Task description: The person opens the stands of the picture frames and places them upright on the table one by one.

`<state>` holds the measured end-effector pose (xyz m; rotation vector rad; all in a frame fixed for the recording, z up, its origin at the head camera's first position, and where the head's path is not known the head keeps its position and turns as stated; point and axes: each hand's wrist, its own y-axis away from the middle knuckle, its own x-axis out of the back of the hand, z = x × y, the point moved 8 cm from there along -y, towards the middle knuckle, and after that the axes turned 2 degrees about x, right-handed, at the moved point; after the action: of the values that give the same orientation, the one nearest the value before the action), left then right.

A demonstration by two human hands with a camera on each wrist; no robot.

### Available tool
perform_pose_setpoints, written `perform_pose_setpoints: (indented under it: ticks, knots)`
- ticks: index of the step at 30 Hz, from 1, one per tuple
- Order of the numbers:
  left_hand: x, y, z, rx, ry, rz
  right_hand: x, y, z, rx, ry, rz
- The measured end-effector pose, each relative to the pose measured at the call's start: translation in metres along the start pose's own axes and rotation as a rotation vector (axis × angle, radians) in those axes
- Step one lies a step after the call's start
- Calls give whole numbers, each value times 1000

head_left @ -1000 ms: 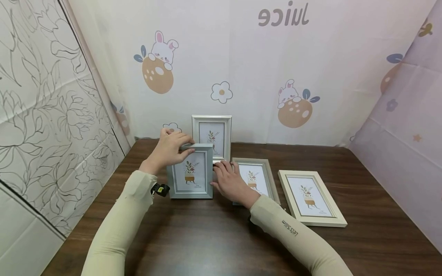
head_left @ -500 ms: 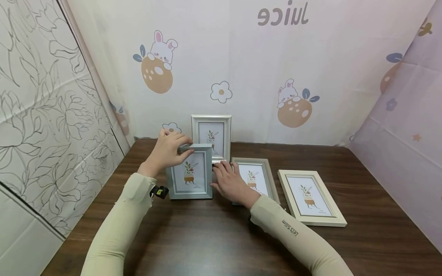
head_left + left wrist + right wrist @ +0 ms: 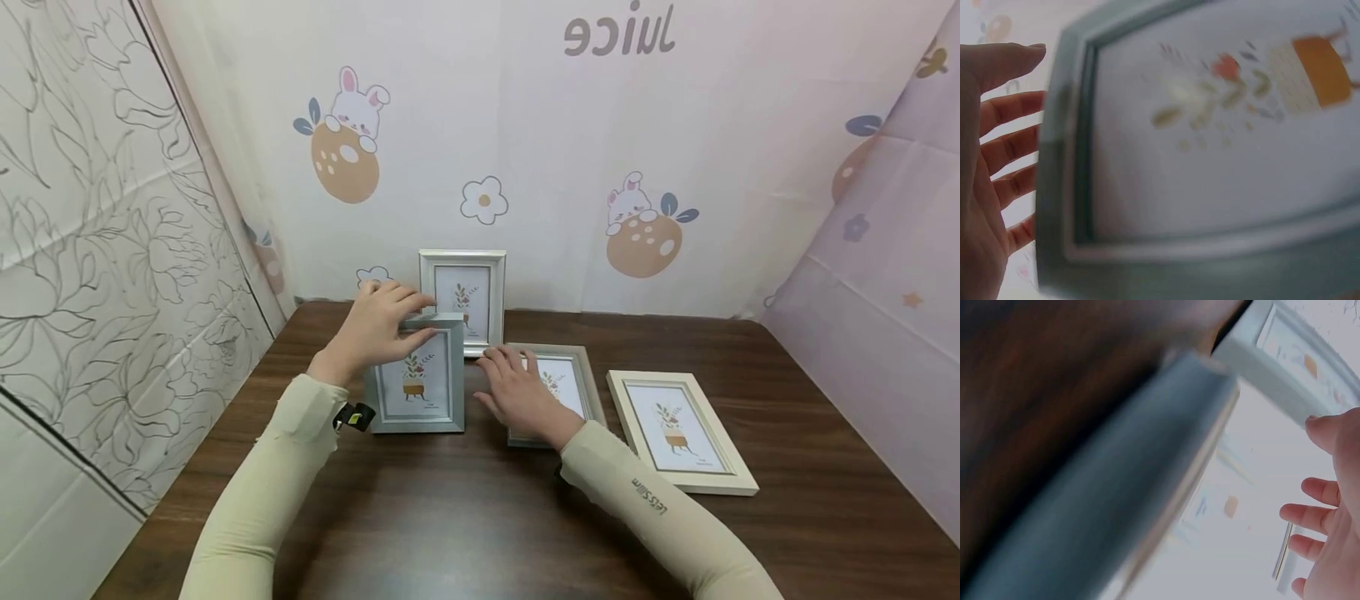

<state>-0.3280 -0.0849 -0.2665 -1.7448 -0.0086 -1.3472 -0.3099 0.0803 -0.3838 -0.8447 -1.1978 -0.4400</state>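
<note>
A grey-blue picture frame (image 3: 455, 375) stands upright on the table; its print shows a potted plant. My left hand (image 3: 378, 329) is at its top edge, thumb before it and fingers behind. In the left wrist view those fingers (image 3: 1013, 150) are spread, their tips at the frame's edge, and the thumb is apart from it. My right hand (image 3: 525, 396) has its fingers spread in the air, clear of the standing frame and over a taupe frame (image 3: 592, 392) that lies flat. It holds nothing.
A silvery-white frame (image 3: 497, 292) stands behind the grey-blue one, near the printed cloth backdrop (image 3: 555, 208). To the right a cream frame (image 3: 738, 467) lies face up on the dark wooden table (image 3: 450, 517). A patterned wall (image 3: 97, 250) borders the left.
My right hand has drawn away to the right from the side of the grey-blue frame. My left hand's fingers have loosened at its top edge; the frame still stands.
</note>
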Motion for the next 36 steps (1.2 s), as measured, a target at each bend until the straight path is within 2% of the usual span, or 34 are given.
perform_pose_setpoints:
  ticks: [7,13,19,23,30,36]
  knots:
    - [-7,-15,26,-61,-3,-68,10,9,31,-37,3,-12]
    - [-22,-20,42,-110,-71,-109,15,18,56,-36,38,-7]
    - [-33,-22,61,-181,-141,-139,12,25,89,-81,33,-61]
    - [-44,-22,75,-234,-164,-178,4,26,111,-129,23,-125]
    - [-71,-15,99,-320,-233,-277,-22,27,141,-211,27,-303]
    - [-94,-6,118,-352,-206,-373,-36,28,157,-255,39,-410]
